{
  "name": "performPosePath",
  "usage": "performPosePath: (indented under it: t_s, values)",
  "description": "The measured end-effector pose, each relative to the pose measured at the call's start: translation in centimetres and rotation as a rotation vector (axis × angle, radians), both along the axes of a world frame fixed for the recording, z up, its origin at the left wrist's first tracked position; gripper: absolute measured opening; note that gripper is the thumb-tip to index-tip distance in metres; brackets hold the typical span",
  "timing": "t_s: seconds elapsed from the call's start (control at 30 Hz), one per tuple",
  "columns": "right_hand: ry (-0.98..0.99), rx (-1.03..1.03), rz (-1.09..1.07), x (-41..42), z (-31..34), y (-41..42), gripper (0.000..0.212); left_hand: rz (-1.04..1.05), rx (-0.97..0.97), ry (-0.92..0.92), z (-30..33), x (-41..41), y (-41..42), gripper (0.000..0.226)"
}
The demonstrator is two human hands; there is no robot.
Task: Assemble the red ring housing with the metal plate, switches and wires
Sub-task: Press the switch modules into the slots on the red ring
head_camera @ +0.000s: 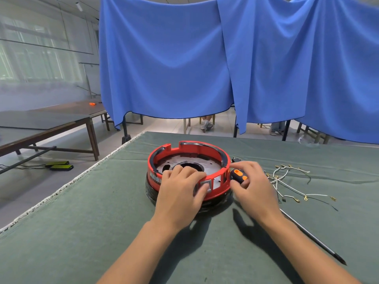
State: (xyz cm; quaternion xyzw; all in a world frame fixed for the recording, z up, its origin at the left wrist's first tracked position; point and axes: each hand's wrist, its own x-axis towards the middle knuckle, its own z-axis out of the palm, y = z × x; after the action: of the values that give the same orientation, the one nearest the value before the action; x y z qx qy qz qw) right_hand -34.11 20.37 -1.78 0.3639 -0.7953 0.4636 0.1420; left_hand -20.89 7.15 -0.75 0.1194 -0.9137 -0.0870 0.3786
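The red ring housing (205, 149) stands on the green table cover (82, 222), with the round metal plate (211, 166) lying inside it. My left hand (180, 189) grips the housing's near wall, its fingers curled over the rim and its thumb pressing a grey square switch (206, 185) set in the wall. My right hand (253, 185) holds a black and orange screwdriver handle (239, 175) beside the housing's right side. The screwdriver's long shaft (315, 238) runs back under my right forearm. A bundle of white wires (287, 181) with brass terminals lies to the right.
Blue cloth (184, 58) hangs behind the table's far edge. The table's left edge (61, 189) runs diagonally, with floor and brown tables (51, 124) beyond. A small black part (235, 160) sits just behind my right hand.
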Motion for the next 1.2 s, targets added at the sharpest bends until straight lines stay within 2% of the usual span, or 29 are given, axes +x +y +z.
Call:
performPosePath:
  t_s: [0.1,0.2,0.37,0.47,0.6,0.77,0.87,0.93,1.07,1.2]
  values:
    - [0.017,0.003,-0.236,-1.2,0.0,0.5,0.016,0.062,-0.072,0.026,-0.3,-0.5,1.0,0.02]
    - [0.012,0.092,-0.352,-2.5,-0.2,0.9,0.017,0.1,-0.046,-0.031,-0.2,-1.5,1.8,0.028]
    - [-0.147,0.203,-0.4,-4.3,-0.7,1.6,0.029,0.231,-0.035,-0.046,0.1,-3.6,2.2,0.023]
    - [-0.24,0.174,-0.426,-5.3,-0.9,1.5,0.032,0.206,-0.016,0.046,-0.7,-3.8,1.8,0.017]
    - [-0.335,0.265,-0.476,-6.8,-0.4,0.8,0.044,0.112,0.05,0.133,-1.1,-3.5,1.3,0.014]
    - [-0.347,0.314,-0.53,-7.5,-0.3,0.3,0.026,0.091,0.104,0.104,-0.7,-3.4,1.0,0.019]
    - [-0.263,0.249,-0.551,-6.9,-0.6,0.4,0.027,0.073,0.128,0.082,-0.6,-2.9,1.0,0.022]
    - [-0.172,0.107,-0.532,-6.1,-0.7,0.6,0.027,0.053,0.147,0.077,-0.4,-2.6,0.9,0.023]
    - [-0.145,-0.209,-0.345,-3.8,-0.1,0.9,0.022,0.006,0.208,0.083,-0.2,-2.0,0.2,0.021]
    - [-0.16,-0.289,-0.189,-0.8,0.1,1.0,0.03,-0.037,0.244,0.116,-0.1,-1.3,-0.2,0.014]
